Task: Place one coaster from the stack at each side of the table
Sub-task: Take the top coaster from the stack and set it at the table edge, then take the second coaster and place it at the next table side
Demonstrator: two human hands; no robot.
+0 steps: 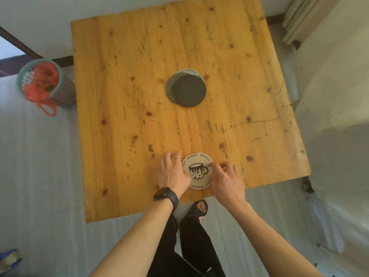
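Observation:
A round cream coaster (197, 171) with a drawn mug and the word "Aesthetics" lies flat near the wooden table's (123, 80) front edge. My left hand (172, 174) rests against its left rim, fingers spread, with a ring and a dark wristwatch. My right hand (226, 179) touches its right rim with curled fingertips. Both hands flank the coaster on the tabletop. At the table's middle sits the coaster stack (188, 90), its top one dark and face down, with a printed rim peeking out behind.
A mesh waste basket (60, 90) with a red plastic bag stands on the floor left of the table. A pale curtain (305, 17) hangs at the far right. My legs and a sandalled foot (198, 209) are under the front edge.

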